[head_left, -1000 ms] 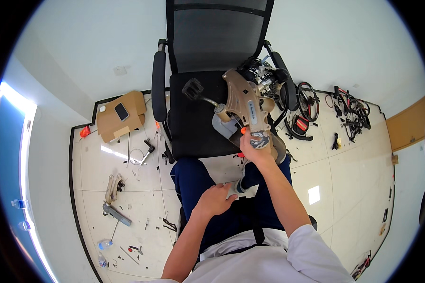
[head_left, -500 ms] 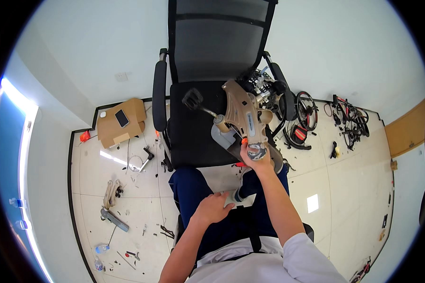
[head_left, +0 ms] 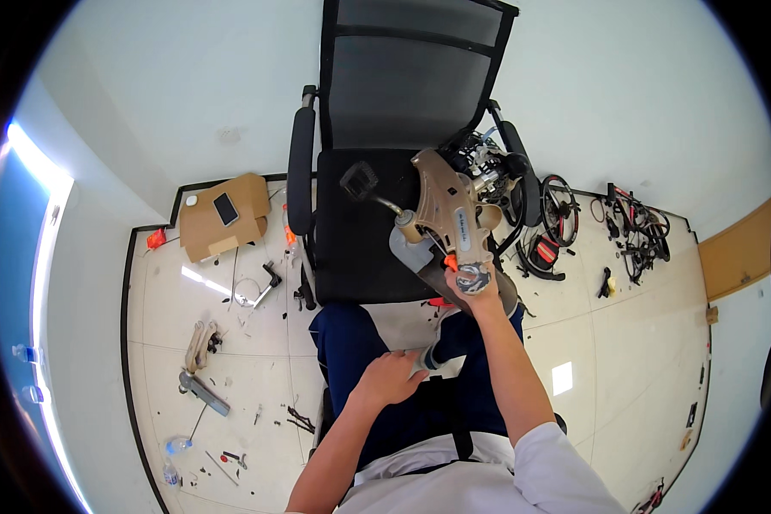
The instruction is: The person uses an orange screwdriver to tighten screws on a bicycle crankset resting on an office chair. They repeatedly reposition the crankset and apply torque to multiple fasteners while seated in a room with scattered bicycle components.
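Observation:
A bronze-brown bicycle frame piece (head_left: pixel 444 201) leans over the black chair seat, its lower end toward me. A crank with a black pedal (head_left: pixel 359 180) sticks out from its left side. My right hand (head_left: pixel 480 298) is closed around the frame's lower end, just below a scuffed grey round face. Beside the thumb shows a small orange part (head_left: pixel 451 262); whether the hand also holds it I cannot tell. My left hand (head_left: pixel 391 377) rests with fingers extended on a grey sock (head_left: pixel 421 363) at the ankle of a leg folded across my lap.
The black office chair (head_left: pixel 351 265) stands before me, with metal parts (head_left: pixel 488 163) piled at its right side. A cardboard piece (head_left: pixel 206 244) bearing a phone (head_left: pixel 225 210) lies at left. Tools and small parts are scattered there; wheels (head_left: pixel 559 210) and bike parts (head_left: pixel 638 223) lie at right.
The chair and frame piece sit slightly farther right in view, as the view shifted a little. Both hands keep their places, the right one still on the frame's lower end.

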Tool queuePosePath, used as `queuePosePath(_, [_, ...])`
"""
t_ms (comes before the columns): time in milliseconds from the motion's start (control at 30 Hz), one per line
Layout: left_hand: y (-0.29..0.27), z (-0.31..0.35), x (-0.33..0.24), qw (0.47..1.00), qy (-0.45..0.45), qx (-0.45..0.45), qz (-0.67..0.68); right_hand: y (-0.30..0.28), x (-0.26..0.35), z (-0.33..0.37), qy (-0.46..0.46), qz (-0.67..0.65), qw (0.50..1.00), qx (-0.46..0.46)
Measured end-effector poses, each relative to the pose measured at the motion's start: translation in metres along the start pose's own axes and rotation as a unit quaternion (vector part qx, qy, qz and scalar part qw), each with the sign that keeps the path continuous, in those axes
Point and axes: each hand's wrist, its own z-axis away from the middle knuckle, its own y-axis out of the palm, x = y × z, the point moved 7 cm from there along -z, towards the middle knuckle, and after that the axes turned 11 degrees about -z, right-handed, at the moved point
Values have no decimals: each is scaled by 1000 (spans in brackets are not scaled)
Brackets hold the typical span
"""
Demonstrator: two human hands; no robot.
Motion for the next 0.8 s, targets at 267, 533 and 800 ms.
queuePosePath(267, [-3, -1, -5, 1000, 7, -10, 6, 3, 19, 6, 265, -120, 956, -36])
queuePosePath(533, [-19, -2, -11, 997, 17, -55, 46, 47, 34, 14, 362, -463, 808, -27])
queuePosePath(800, [-34, -8, -20, 987, 32, -113, 108, 67, 29, 21, 394, -675, 624, -20])
